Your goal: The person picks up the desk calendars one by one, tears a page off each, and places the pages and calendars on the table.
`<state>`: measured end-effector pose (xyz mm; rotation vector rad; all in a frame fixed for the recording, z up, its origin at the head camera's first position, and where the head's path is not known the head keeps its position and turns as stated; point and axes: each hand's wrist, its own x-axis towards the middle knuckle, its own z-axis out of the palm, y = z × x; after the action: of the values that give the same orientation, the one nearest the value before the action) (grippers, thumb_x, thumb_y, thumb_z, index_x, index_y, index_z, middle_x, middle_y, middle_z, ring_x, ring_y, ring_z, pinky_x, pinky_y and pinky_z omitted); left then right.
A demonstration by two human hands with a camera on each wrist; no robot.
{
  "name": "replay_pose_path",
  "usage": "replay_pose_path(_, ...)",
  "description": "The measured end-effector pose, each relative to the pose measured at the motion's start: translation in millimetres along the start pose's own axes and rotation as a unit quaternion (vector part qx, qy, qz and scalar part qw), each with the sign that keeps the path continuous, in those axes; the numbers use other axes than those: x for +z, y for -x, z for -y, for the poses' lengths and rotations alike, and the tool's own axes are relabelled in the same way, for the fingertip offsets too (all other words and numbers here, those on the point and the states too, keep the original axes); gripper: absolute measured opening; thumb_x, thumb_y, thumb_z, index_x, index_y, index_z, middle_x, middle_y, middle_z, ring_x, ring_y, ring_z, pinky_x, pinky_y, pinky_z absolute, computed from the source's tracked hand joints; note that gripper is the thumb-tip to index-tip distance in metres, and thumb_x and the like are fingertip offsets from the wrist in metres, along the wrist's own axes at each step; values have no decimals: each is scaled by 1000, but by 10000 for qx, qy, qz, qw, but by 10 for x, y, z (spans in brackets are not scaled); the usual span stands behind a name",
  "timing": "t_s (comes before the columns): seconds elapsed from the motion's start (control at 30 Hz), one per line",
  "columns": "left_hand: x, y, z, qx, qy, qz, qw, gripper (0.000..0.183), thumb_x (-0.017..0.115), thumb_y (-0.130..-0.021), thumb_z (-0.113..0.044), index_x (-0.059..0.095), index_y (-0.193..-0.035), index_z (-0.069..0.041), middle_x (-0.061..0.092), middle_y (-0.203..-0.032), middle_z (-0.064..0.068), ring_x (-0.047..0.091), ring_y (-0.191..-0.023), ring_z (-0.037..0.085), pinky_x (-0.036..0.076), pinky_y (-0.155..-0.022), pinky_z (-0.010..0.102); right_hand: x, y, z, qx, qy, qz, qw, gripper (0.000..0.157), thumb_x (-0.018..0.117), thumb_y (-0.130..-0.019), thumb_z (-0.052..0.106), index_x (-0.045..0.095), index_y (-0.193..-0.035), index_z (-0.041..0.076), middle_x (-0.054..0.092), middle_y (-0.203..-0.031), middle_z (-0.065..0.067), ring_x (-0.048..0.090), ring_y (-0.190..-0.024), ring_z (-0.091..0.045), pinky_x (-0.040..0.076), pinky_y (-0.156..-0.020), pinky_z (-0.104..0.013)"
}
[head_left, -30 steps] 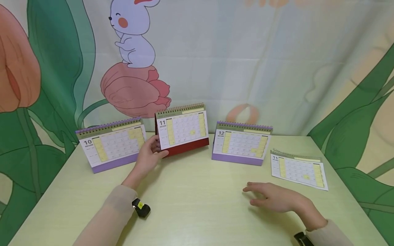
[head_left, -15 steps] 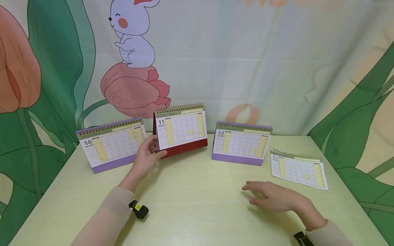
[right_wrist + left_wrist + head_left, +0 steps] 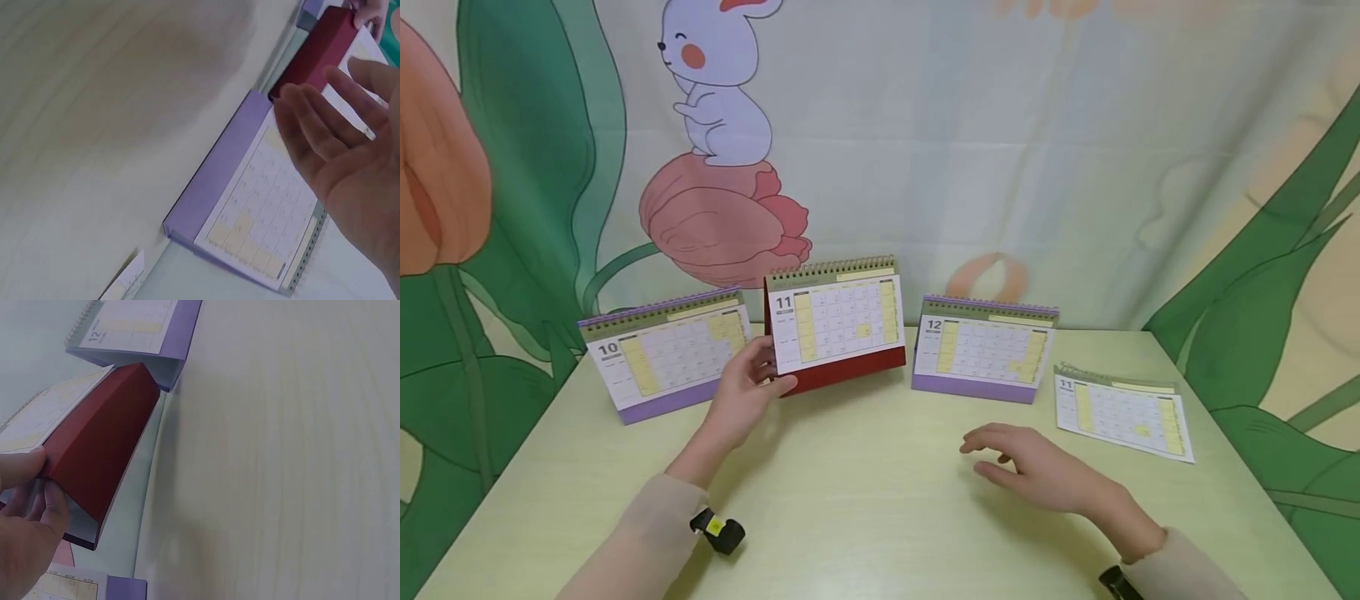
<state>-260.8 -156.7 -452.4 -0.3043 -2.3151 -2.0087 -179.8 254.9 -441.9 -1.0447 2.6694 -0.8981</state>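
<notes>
A red desk calendar (image 3: 838,325) showing page 11 is gripped at its left side by my left hand (image 3: 741,392), thumb on the red front base and fingers behind. In the left wrist view, the calendar's underside (image 3: 109,440) faces the camera, its base tilted up off the table. My right hand (image 3: 1037,467) hovers over the table at the front right, fingers loosely bent and holding nothing. Beyond it stands a purple desk calendar (image 3: 985,350) with page 12. Another purple calendar (image 3: 666,358), page 10, stands behind my left hand.
A loose calendar page (image 3: 1123,417) marked 11 lies on the right of the pale table (image 3: 865,500). Behind the table hangs a printed curtain (image 3: 880,150) with a rabbit and tulips.
My left hand has drawn the red calendar slightly left and nearer. My right hand has shifted left. The view has turned a little; the purple calendars and loose page have stayed put.
</notes>
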Motion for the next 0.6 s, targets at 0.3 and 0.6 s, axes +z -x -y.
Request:
replay_pose_path(0.3,26,149,-132,-104,277,110,9995,55,67,-92,12,51,-142,-4,59,-133,17,60,-110,31,56,-87,28,56,-210,187,-992,785,-1375,9824,25,72,-93,2,68,-116,12,64,-127,-2,63,-115,-20,58,-82,-37)
replay_pose_path(0.6,16,298,-182,-115,476,284,9984,57,69,-91,13,50,-143,-3,59,-135,17,63,-110,28,57,-87,30,76,-452,400,-1388,1692,-1913,9568,51,80,-89,10,62,-136,10,56,-144,-12,52,-132,-28,46,-106,-45)
